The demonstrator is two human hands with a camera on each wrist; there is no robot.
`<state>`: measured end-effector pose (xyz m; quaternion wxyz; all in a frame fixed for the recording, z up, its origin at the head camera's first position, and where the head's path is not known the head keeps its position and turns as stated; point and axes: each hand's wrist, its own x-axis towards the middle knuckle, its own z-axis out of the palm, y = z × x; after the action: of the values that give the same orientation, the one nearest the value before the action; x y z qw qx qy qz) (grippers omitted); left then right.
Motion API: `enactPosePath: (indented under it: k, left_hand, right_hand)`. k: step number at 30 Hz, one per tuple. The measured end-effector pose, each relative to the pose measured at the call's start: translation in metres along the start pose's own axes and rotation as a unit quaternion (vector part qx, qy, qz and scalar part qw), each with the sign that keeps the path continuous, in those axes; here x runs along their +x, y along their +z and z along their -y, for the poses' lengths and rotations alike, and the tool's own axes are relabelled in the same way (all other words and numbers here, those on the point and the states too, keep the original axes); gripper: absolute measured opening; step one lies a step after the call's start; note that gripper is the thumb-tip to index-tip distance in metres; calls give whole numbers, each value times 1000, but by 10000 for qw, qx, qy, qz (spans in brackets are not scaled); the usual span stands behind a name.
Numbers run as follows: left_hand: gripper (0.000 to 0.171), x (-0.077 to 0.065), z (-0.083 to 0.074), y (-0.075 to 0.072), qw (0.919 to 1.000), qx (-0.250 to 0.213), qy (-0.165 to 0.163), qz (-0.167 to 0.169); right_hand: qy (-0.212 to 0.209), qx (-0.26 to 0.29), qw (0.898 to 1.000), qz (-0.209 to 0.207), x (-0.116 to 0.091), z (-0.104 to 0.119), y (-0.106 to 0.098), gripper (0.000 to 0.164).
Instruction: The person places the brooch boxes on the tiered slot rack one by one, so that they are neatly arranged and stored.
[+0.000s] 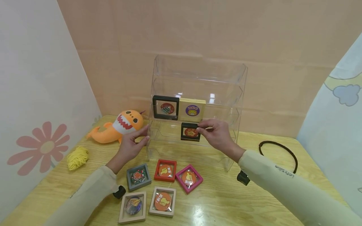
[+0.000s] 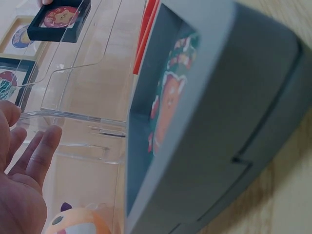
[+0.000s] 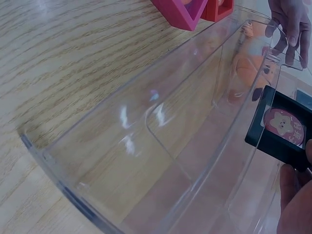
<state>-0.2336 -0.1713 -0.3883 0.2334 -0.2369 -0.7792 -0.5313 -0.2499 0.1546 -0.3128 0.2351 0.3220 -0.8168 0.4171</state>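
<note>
A clear acrylic display rack [image 1: 223,77] with stepped tiers stands on the table. My right hand [image 1: 216,133] pinches a small black frame [image 1: 186,133] by its upper right corner, at a lower tier of the rack. A red round badge with a star figure shows inside that frame. My left hand [image 1: 133,146] touches the rack's left side with fingers extended. On the tier above, a black frame with a tree badge [image 1: 167,108] stands beside a cream frame with a bear badge [image 1: 192,110].
Several frames lie in front of the rack: grey [image 1: 139,176], red [image 1: 165,170], magenta [image 1: 189,178] and two beige ones [image 1: 162,201]. An orange plush shark [image 1: 118,127] and yellow yarn [image 1: 77,158] lie left. A dark braided loop [image 1: 280,145] is at right.
</note>
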Motion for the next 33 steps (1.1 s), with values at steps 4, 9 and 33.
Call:
enactPosePath:
  k: [4, 9, 33]
  left_hand:
    - [43, 0, 0, 0, 10000, -76, 23, 32]
    - [44, 1, -7, 0, 10000, -40, 12, 37]
    - [42, -1, 0, 1, 10000, -46, -37, -48]
  right_hand:
    - [53, -71, 9999, 147, 0, 0, 2, 9]
    - [81, -96, 9996, 270, -1, -1, 5, 8]
    - [187, -839, 9813, 1724, 26, 22, 18, 13]
